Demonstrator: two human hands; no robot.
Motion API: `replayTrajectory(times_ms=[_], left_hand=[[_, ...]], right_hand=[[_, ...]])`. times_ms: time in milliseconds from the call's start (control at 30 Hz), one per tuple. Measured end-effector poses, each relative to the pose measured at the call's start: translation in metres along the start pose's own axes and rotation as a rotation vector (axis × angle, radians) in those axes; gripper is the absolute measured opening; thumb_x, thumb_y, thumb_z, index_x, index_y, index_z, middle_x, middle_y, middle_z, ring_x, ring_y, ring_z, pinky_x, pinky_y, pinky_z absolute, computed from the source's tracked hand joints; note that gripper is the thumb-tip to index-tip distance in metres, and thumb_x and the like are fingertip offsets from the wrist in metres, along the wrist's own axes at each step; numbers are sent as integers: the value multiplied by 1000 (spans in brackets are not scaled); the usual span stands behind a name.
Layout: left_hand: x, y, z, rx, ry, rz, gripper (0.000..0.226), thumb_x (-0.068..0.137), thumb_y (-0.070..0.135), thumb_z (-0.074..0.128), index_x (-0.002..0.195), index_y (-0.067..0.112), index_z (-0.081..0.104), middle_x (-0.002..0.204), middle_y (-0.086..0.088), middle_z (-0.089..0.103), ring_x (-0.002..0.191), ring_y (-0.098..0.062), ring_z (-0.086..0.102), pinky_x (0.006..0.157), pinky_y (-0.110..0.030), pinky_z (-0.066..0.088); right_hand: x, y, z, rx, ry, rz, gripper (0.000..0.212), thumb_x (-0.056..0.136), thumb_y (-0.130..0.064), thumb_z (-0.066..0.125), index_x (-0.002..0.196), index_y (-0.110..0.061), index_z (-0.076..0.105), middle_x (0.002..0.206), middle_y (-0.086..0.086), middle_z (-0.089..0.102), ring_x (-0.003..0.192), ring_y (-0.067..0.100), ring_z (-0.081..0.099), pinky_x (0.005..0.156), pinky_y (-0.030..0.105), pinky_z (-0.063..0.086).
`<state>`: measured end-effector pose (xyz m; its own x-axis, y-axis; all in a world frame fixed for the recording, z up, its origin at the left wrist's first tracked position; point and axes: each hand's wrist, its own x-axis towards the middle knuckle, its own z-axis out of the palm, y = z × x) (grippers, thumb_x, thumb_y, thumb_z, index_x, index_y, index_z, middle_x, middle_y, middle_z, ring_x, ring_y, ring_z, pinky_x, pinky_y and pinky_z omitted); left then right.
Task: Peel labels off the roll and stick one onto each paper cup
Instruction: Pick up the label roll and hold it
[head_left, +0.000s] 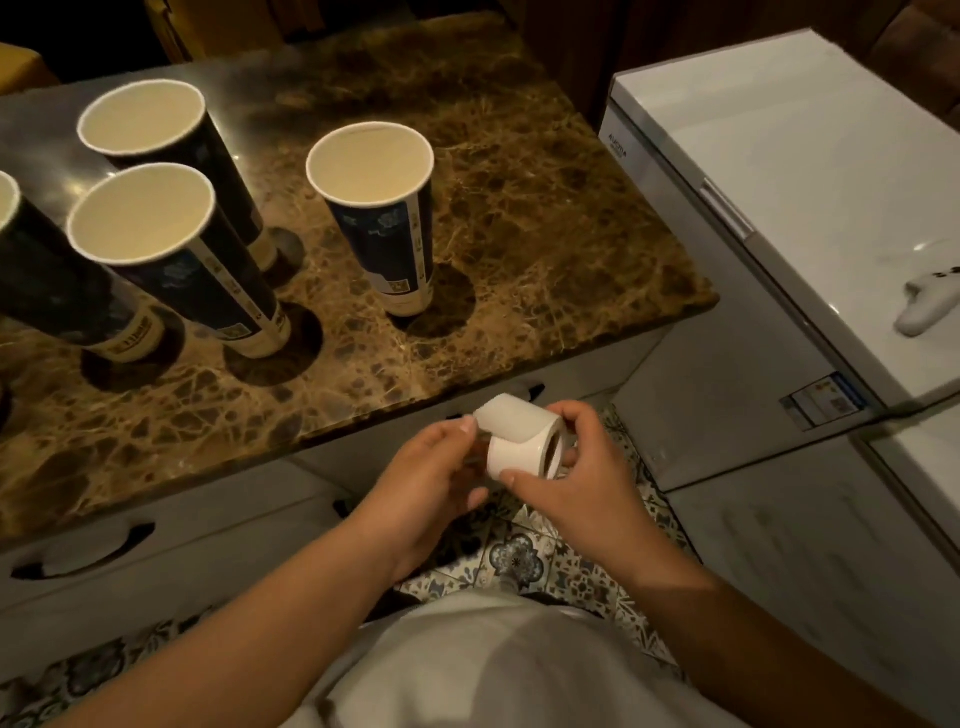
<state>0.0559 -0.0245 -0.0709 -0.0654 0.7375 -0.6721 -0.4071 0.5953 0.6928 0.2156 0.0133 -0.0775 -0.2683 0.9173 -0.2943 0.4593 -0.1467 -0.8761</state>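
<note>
A white label roll (524, 451) is held in front of the counter's near edge, below counter height. My right hand (571, 483) grips the roll from the right, thumb on its face. My left hand (431, 473) pinches the loose white label end (506, 413) that curls up from the roll. Several tall dark-blue paper cups stand upright on the marble counter (519, 234): one alone in the middle (379, 218), two close together to its left (171, 254) (156, 135), and one cut off by the left edge (31, 270).
White drawers with dark handles (83, 556) sit under the counter. A white chest freezer (810, 171) stands to the right, with a white game controller (930, 306) on its lid. Patterned floor tiles (524, 556) lie below my hands.
</note>
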Motion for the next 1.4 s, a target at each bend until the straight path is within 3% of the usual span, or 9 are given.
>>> replayTrajectory(times_ms=[167,333,500,833,1067,1133,1200,1333,1400], left_hand=[[48,-18,-2,-190,246,-220,28,94,36,58,113,15,57,104,0,59,100,-16,59,68,-31,48],[80,-27,9,-218,378,-194,19,96,27,57,85,13,63,71,2,63,60,-7,57,51,-21,46],[90,-32,11,-266,473,-141,20,95,20,56,81,8,64,63,-1,57,51,-7,48,36,-14,39],[71,-58,9,-102,415,-101,25,94,24,60,72,12,65,65,-3,60,56,-12,50,49,-24,39],[25,-58,1,-125,92,-363,13,95,19,58,93,8,65,69,-3,73,52,-6,60,44,-15,41],[0,-50,1,74,-56,-289,15,96,15,56,101,5,66,86,-9,75,63,-10,66,52,-18,48],[-27,-40,-2,315,-122,-7,17,96,14,57,107,8,69,95,-3,75,78,-7,68,69,-18,53],[-54,-24,-35,1166,186,739,46,94,43,47,132,21,58,127,12,62,119,-2,56,99,-20,43],[-45,-30,-54,1597,267,720,66,95,56,28,146,16,38,151,3,39,141,-15,33,111,-33,27]], right_hand=[[12,5,-10,-40,52,0,62,65,-35,84,112,-43,44,117,-7,58,102,13,59,78,35,57],[17,4,-22,-62,79,-13,67,63,-39,84,117,-44,44,119,-7,58,104,14,59,83,38,56],[16,2,-32,-56,85,-15,70,64,-35,85,122,-40,45,119,-7,59,106,15,61,84,41,57],[14,-11,-46,-148,98,-107,75,68,-33,83,131,-36,41,123,-9,54,108,11,55,84,32,53],[25,-17,-50,-175,78,-122,69,67,-32,84,125,-34,46,112,-15,55,101,6,56,78,23,48],[28,-16,-50,-220,70,-116,72,67,-33,84,128,-32,46,116,-11,56,103,10,56,80,26,48],[30,-14,-49,-270,51,-120,71,67,-34,84,127,-32,46,120,-7,55,105,12,55,81,27,47],[31,-9,-42,-358,7,-144,64,68,-32,83,118,-35,44,115,-7,52,102,13,53,78,24,42],[31,-8,-37,-377,10,-147,63,67,-32,84,114,-36,42,113,-8,51,99,12,52,77,25,41]])
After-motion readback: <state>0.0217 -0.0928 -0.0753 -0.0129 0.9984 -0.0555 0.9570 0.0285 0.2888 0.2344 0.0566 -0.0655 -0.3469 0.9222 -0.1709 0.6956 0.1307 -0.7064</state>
